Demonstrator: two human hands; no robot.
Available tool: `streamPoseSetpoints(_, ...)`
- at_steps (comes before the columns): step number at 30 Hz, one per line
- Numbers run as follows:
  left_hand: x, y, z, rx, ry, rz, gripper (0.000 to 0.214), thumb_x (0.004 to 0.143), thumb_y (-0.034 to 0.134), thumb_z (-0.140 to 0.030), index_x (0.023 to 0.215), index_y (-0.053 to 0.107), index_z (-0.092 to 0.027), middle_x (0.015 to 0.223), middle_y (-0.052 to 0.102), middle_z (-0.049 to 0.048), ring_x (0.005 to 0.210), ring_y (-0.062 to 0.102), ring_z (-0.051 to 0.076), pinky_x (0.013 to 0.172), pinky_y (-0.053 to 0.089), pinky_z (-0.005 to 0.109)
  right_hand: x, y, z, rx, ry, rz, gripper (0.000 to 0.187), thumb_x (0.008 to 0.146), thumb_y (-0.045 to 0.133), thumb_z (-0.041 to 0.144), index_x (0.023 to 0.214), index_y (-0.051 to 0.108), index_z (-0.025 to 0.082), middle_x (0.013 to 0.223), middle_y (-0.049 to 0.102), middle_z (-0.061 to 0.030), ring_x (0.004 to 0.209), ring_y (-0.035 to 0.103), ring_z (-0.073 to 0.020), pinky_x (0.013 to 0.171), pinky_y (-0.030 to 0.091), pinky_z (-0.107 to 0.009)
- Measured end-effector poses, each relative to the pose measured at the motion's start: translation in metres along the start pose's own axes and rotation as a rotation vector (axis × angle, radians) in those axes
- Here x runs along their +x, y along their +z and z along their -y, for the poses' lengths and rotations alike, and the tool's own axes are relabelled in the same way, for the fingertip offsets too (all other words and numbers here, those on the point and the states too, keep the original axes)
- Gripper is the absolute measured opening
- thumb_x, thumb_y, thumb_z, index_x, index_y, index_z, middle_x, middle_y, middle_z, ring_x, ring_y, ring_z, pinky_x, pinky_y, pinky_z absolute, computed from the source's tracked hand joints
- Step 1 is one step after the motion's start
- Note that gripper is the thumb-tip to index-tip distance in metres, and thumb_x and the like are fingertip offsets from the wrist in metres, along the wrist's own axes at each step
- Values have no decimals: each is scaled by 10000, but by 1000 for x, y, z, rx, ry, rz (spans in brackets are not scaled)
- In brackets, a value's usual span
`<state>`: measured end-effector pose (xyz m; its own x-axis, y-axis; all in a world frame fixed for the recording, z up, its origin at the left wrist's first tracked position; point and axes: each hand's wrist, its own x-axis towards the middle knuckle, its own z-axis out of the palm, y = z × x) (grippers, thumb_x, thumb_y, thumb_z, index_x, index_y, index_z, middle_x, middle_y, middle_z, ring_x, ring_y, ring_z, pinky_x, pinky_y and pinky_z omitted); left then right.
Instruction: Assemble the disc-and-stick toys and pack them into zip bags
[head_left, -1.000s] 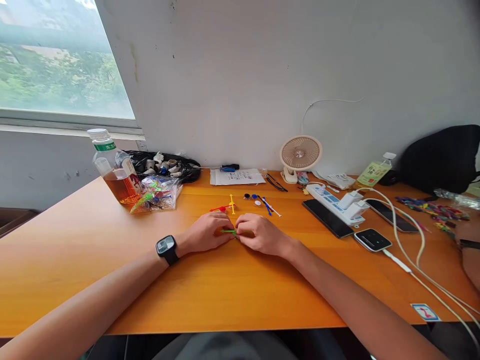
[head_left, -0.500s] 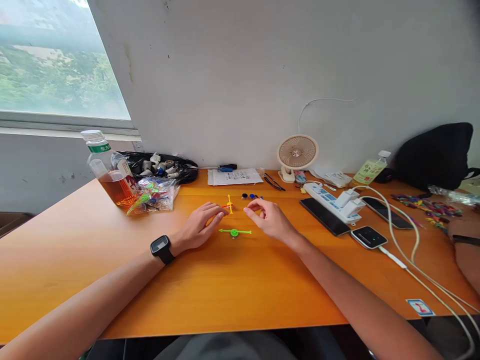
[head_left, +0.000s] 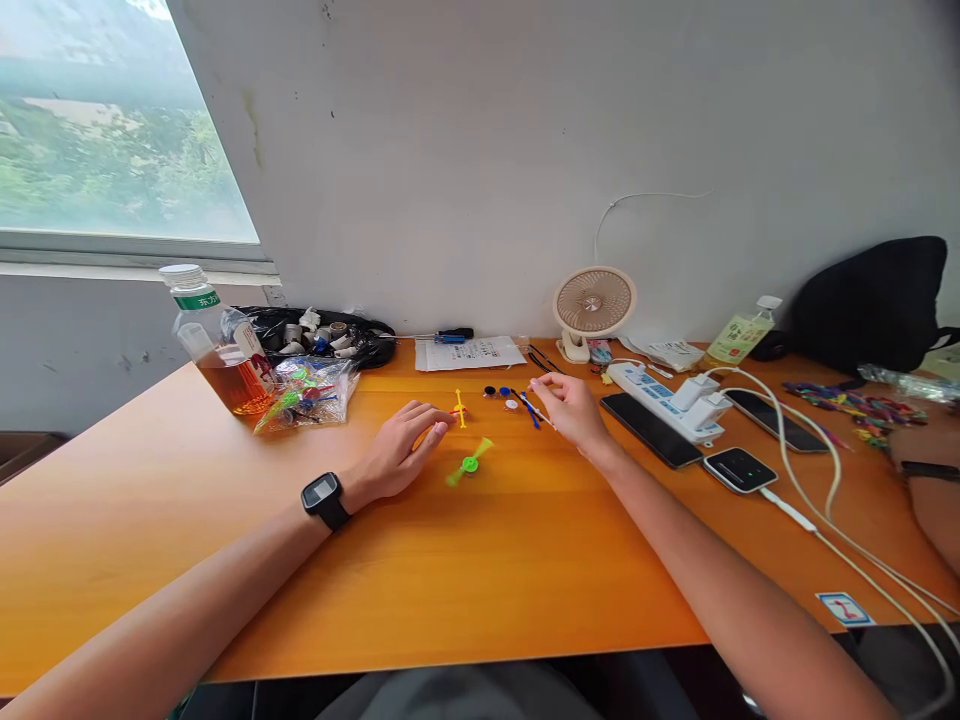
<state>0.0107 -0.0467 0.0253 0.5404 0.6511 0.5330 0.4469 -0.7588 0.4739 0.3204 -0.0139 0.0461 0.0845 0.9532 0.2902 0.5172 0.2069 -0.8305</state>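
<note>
A green arrow spinner (head_left: 470, 465) lies on the table between my hands, its long pointer blurred by turning. Behind it is a yellow spinner (head_left: 460, 409) with a red part at its middle. My left hand (head_left: 409, 445) rests on the table with its fingers loosely stretched, the tips beside the yellow spinner. To the right, my right hand (head_left: 571, 410) is half curled, thumb and forefinger slightly apart, and nothing shows in it. It hovers close to the blue pointer (head_left: 531, 411) and other thin pieces, partly covering them. Small black, blue and white discs (head_left: 511, 405) lie to their left.
On the left stand a tea bottle (head_left: 232, 355), a clear bag of parts (head_left: 311, 395) and a black bag. A fan (head_left: 595, 305) and papers are at the back. Phones, a power strip (head_left: 664, 400) and cables lie right, near another person's arm (head_left: 926, 490).
My right hand has moved right, away from the green spinner, uncovering the discs and thin pieces. The green pointer, still and level before, now turns. My left hand has barely moved.
</note>
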Motion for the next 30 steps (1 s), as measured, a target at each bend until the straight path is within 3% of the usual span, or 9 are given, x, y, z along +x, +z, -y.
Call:
streamPoseSetpoints(5,1,-3,6,68,1,-44,274,1131,429,-357,1199,668,-243,1147,735,63,1087,631,250,983,490,403,16,-18,-28,-514,-69,16,193,915,645,341,804,709,196,597,601,-2,566,514,-158,551,277,-293)
streamPoseSetpoints(10,2,-4,22,145,-60,-123,267,1123,453,-384,1170,667,-232,1155,739,61,1096,639,250,982,496,406,16,-16,-36,-667,-14,157,132,920,685,312,883,761,209,786,723,-37,694,600,-174,582,311,-281)
streamPoseSetpoints(17,3,-6,25,175,-94,-141,278,1122,452,-402,1154,668,-231,1138,746,56,1082,651,244,979,501,408,17,-12,-38,-658,-29,113,68,888,694,243,829,699,208,816,736,-36,726,616,-173,599,322,-275)
streamPoseSetpoints(25,2,-4,23,149,-69,-121,269,1119,459,-400,1154,666,-232,1145,740,64,1097,622,254,985,494,420,16,-11,-36,-532,-144,2,168,867,644,200,743,533,220,680,629,9,635,556,-154,601,331,-274)
streamPoseSetpoints(30,3,-3,16,117,-5,-53,261,1122,462,-378,1191,675,-245,1152,738,63,1084,610,255,987,484,419,12,-3,-34,-414,-228,54,73,852,624,152,897,655,200,789,691,-16,714,622,-174,660,423,-269)
